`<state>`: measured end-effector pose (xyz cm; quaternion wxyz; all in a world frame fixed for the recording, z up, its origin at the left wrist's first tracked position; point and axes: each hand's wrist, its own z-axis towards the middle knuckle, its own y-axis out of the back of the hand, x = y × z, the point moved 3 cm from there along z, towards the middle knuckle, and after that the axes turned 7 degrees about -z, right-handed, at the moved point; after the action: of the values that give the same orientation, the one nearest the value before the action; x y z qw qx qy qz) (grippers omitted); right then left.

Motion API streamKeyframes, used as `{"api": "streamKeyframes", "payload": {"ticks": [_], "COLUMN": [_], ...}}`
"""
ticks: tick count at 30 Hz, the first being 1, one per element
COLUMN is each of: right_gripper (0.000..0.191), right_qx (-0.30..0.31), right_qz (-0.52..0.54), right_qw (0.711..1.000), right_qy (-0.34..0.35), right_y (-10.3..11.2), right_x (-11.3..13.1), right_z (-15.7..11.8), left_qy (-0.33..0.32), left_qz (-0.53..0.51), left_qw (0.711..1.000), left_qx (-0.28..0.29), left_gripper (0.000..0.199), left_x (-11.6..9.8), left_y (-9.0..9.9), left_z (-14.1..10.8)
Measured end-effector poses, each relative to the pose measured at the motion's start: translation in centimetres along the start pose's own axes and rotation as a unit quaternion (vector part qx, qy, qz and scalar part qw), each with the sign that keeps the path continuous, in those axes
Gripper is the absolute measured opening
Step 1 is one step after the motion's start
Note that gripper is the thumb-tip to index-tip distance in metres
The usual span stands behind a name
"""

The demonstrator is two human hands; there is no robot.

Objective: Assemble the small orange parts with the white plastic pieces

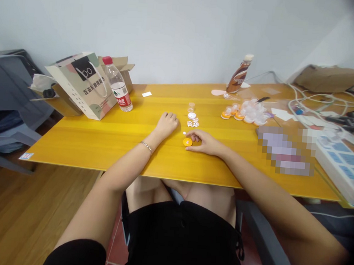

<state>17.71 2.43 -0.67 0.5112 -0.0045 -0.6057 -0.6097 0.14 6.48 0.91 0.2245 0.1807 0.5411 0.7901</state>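
A yellow bench [102, 143] stands against a pale wall, wooden floor showing at its left. You sit at its near edge with both bare forearms stretched across it. Your right hand [205, 143] lies on the bench top, fingertips resting against a small orange disc [187, 142] that sits just to the hand's left; the grip looks loosely curled around the disc's rim rather than lifting it, thumb toward you and fingers on the far side. A tiny white bead [184, 133] lies just beyond the disc. Your left hand [167, 123] rests knuckles-up in a soft fist, holding nothing that shows, near the disc but clearly apart from it. The right hand is therefore the nearer one, already in contact. Just beyond both hands sit a white cap [191, 115], a small clear cup [191, 106] and some tiny printed squares [193, 123]. Farther right lies a cluster of orange-and-clear pieces [244, 112]; at left, a water bottle [118, 85] and a paper bag [82, 84].
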Motion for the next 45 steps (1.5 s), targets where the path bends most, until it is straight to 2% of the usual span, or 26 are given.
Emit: {"api": "streamKeyframes", "payload": {"ticks": [5,9,13,15,19,27,32,40,45], "right_gripper": [0.046,0.045,0.041,0.039,0.035,0.033,0.032,0.032,0.030], "right_qx": [-0.003,-0.022,-0.033,-0.032,-0.034,-0.041,-0.039,-0.050,-0.050], "right_qz": [-0.006,-0.011,-0.011,0.000,0.020,0.023,0.028,0.023,0.018], "right_qw": [1.000,1.000,0.999,0.999,0.999,0.999,0.999,0.998,0.998], "right_qy": [-0.001,0.013,0.013,0.012,0.019,0.011,0.018,0.031,0.026], "right_y": [0.1,0.3,0.4,0.4,0.3,0.4,0.4,0.2,0.2], "right_x": [-0.1,0.0,0.2,0.3,0.4,0.5,0.5,0.2,-0.1], "right_z": [0.0,-0.3,-0.5,-0.5,-0.4,-0.3,-0.2,-0.1,-0.1], "left_qy": [0.028,0.047,-0.025,-0.065,-0.086,-0.105,-0.127,-0.162,-0.158], "left_qz": [-0.029,-0.155,-0.352,-0.393,-0.380,-0.306,-0.311,-0.250,-0.258], "left_qw": [0.999,0.986,0.936,0.917,0.921,0.946,0.942,0.954,0.953], "left_qx": [-0.006,-0.041,-0.016,0.002,0.004,0.027,0.019,0.033,0.025], "left_gripper": [0.027,0.014,0.010,0.012,0.015,0.015,0.016,0.018,0.021], "left_x": [0.0,0.3,-1.0,-2.0,-3.1,-3.1,-3.5,-3.4,-3.1], "left_y": [0.4,0.9,1.5,1.7,1.9,1.8,1.9,2.3,2.5], "left_z": [0.1,-0.8,-2.0,-2.4,-2.5,-2.5,-2.5,-2.6,-2.6]}}
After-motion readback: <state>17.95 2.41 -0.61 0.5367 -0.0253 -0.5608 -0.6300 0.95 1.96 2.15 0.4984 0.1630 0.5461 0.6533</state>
